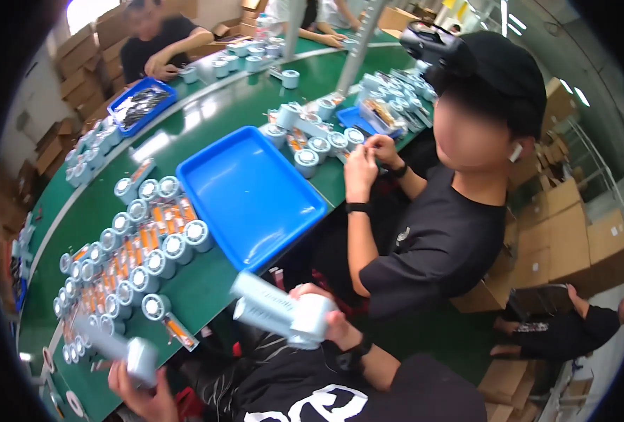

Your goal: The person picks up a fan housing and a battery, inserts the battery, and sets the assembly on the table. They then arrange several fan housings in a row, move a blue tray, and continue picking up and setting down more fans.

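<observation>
At the lower left my left hand (146, 399) is closed round a light blue handheld device (142, 359), which has a round head and a flat handle; motion blurs it. My right hand (334, 325), bottom centre, grips a similar light blue device (310, 318) by its head. Two pale handles stick out leftward from this grip, so it may hold a second piece. Between the hands, one light blue device (156, 307) lies at the table edge with its handle open and an orange part (178, 329) showing. Beyond it stand rows of the same devices (143, 278) with orange insides.
A large blue tray (252, 200) lies on the green table (213, 299). To my right, a co-worker (445, 218) handles a small part beside more devices (319, 146). Across the table sits another person near a blue tray of dark parts (142, 109). Cardboard boxes (551, 232) are stacked behind.
</observation>
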`<state>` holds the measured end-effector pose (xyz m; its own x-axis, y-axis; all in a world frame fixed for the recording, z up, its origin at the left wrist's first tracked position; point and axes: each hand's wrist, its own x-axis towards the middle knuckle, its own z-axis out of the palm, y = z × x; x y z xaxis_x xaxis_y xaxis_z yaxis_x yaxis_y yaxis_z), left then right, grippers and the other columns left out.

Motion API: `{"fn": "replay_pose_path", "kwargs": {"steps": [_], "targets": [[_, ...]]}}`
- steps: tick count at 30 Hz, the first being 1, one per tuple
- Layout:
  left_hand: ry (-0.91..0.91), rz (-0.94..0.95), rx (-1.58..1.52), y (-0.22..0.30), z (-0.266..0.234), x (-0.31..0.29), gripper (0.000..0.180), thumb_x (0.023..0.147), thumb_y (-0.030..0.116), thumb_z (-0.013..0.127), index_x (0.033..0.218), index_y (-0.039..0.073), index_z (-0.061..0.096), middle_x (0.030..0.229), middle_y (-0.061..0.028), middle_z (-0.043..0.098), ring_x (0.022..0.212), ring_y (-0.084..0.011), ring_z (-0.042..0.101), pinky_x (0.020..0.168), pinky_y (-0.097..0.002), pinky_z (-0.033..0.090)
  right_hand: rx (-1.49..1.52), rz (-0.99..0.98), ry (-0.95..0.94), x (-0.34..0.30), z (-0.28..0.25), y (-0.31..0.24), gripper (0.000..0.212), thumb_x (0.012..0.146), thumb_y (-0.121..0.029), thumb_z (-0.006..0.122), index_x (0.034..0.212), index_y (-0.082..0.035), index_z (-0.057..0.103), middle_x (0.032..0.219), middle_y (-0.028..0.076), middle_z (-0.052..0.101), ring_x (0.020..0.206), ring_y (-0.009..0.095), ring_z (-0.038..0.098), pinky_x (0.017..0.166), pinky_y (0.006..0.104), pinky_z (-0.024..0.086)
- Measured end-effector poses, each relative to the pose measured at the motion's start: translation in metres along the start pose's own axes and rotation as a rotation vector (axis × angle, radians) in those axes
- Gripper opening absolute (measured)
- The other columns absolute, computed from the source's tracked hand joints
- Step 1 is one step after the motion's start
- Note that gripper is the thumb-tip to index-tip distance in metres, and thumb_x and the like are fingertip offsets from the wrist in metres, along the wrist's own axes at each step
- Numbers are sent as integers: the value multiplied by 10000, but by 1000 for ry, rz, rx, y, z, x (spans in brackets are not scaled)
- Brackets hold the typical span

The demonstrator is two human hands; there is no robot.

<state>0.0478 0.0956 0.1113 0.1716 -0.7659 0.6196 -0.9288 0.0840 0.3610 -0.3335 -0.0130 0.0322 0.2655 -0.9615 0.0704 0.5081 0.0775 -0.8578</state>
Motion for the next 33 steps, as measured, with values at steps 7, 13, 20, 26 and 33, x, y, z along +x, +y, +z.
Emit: {"fn": "replay_pose_path", "kwargs": {"steps": [7,13,20,26,33], "targets": [[-13,-346,349,-2,-64,-49,679,723,124,909,1311,3,591,1279,-224,585,1202,-397,563,1001,-488,491,117,175,-311,2,21,30,911,726,-841,646,1110,-18,567,1037,55,559,971,136,578,820,282,460],[-60,-393,362,-29,-57,-60,644,745,94,884,1311,-7,594,1268,-225,594,1203,-402,567,1054,-473,466,70,268,-400,13,36,27,942,688,-857,674,1082,-7,574,1025,81,564,980,176,563,861,307,441],[-251,-345,105,-57,-39,-66,623,770,62,844,1328,-21,579,1268,-235,606,1175,-407,584,1047,-470,457,39,252,-411,4,45,32,916,714,-832,670,1098,-6,582,1026,73,568,989,171,565,869,305,437],[-371,-318,63,-58,-31,-57,599,784,53,820,1324,-36,578,1284,-251,602,1184,-414,576,1039,-474,452,42,252,-383,-9,37,39,906,732,-829,654,1105,-6,583,1054,72,561,1004,172,569,877,304,439],[-393,-304,35,-62,-26,-52,598,792,57,813,1332,-40,574,1290,-252,603,1185,-417,576,1039,-471,451,33,230,-385,1,34,34,919,733,-844,639,1117,-11,581,1063,57,553,1007,162,567,866,299,441]]}}
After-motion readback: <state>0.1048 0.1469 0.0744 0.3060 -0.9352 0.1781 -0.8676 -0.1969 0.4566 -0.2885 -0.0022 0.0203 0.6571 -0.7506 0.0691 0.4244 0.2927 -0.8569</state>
